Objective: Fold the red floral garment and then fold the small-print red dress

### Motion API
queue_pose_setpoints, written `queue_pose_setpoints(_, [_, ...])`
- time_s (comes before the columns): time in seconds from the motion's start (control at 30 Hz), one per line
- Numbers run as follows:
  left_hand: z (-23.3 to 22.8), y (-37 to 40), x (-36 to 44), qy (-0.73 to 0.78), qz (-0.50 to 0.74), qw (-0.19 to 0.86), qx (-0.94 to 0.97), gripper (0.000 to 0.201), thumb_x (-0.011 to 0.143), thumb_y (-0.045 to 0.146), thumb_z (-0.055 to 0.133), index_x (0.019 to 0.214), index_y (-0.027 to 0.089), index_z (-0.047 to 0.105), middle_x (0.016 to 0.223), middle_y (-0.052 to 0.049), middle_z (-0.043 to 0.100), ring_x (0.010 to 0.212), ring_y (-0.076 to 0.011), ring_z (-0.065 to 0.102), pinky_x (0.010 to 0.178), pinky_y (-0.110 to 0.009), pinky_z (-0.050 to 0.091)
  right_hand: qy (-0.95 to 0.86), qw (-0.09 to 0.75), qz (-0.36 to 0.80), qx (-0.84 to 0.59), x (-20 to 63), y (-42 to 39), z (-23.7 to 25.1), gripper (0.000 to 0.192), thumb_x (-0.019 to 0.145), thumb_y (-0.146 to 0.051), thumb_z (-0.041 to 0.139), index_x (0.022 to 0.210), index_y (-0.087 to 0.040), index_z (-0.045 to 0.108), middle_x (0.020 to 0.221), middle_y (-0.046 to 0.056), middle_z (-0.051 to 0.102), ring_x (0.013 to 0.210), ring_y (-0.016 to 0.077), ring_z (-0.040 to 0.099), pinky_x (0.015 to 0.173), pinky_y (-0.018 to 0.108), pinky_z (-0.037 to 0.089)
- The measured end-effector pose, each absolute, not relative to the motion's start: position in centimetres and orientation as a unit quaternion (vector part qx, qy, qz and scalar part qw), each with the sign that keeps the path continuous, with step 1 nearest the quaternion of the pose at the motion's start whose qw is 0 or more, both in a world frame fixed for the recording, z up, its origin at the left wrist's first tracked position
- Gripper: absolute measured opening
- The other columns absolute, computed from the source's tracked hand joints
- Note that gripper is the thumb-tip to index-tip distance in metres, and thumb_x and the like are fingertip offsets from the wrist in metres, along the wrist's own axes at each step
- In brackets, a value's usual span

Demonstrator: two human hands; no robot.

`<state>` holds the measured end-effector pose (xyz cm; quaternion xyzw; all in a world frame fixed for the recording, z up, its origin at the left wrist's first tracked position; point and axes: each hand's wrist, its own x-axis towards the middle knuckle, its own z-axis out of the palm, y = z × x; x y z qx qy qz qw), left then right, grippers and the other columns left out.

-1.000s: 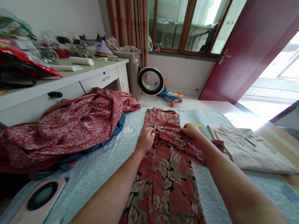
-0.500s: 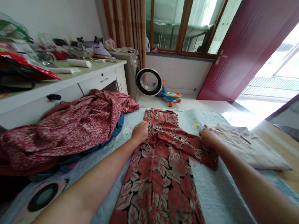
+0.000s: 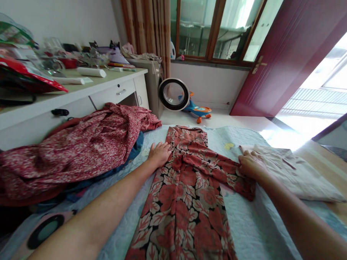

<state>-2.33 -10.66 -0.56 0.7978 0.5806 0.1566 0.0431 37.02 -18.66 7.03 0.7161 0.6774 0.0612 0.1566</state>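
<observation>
The central garment (image 3: 184,207) has rust-red blooms and grey-beige leaves, veined in red, on black. At left, the crumpled cloth (image 3: 83,149) is crimson flecked with white, with darker blue fabric (image 3: 136,145) showing beneath. The cover (image 3: 252,225) is pale blue; the shirt (image 3: 298,173) at right is plain cream. Far off, the curtain (image 3: 146,25) is striped brown and tan, the door (image 3: 280,62) maroon.

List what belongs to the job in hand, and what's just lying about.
In the job:
floral garment, laid out
left hand, at its edge
right hand, at its sleeve
blue cover, beneath

Apparently just lying about:
folded beige garment
red speckled cloth
white roll
toy vehicle
</observation>
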Motion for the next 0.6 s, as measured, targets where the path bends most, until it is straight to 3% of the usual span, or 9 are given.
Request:
queue_pose_setpoints(0.1, [0.2,-9.6,-1.5,0.571,0.173,0.026,0.802,0.028,0.093,0.027,0.049,0.115,0.027,0.065,0.137,-0.008,0.059,0.137,-0.0304,0.041,0.117,-0.059,0.020,0.683,0.163,0.045,0.711,37.3,-18.7,7.2,0.029,0.079,-0.023,0.054,0.102,-0.016,0.070,0.119,0.019,0.062,0.112,0.0346,0.055,0.091,0.043,0.038])
queue_pose_setpoints(0.27, [1.5,-6.1,0.5,0.497,0.159,0.065,0.850,0.035,0.085,0.011,0.048,0.114,0.018,0.066,0.133,-0.011,0.059,0.130,-0.0234,0.048,0.114,-0.037,0.034,0.680,0.137,0.034,0.719,38.5,-18.5,7.5,0.028,0.079,-0.024,0.055,0.103,-0.016,0.068,0.109,0.017,0.068,0.105,0.0303,0.061,0.083,0.037,0.042])
queue_pose_setpoints(0.4, [1.8,-4.0,1.9,0.498,0.124,0.085,0.854,0.029,0.082,0.012,0.051,0.103,0.018,0.071,0.120,-0.012,0.066,0.118,-0.0254,0.057,0.109,-0.037,0.039,0.684,0.102,-0.011,0.722,40.0,-18.7,8.3,0.020,0.072,-0.024,0.058,0.085,-0.020,0.073,0.093,0.011,0.070,0.090,0.0259,0.064,0.074,0.033,0.043])
queue_pose_setpoints(0.5, [1.6,-3.2,2.5,0.507,0.086,0.098,0.852,0.024,0.078,0.016,0.057,0.097,0.020,0.073,0.111,-0.011,0.070,0.109,-0.0277,0.062,0.104,-0.040,0.043,0.678,0.004,-0.119,0.725,40.8,-19.3,9.2,0.013,0.067,-0.025,0.058,0.070,-0.020,0.070,0.071,0.005,0.067,0.072,0.0206,0.062,0.065,0.030,0.044])
queue_pose_setpoints(0.6, [1.2,-2.4,2.7,0.515,0.073,0.104,0.848,0.029,0.079,0.018,0.057,0.103,0.022,0.072,0.116,-0.011,0.068,0.112,-0.0298,0.060,0.103,-0.042,0.043,0.629,-0.160,-0.262,0.714,41.1,-20.3,10.2,0.012,0.066,-0.033,0.062,0.067,-0.021,0.064,0.068,0.003,0.065,0.066,0.0186,0.060,0.061,0.029,0.047])
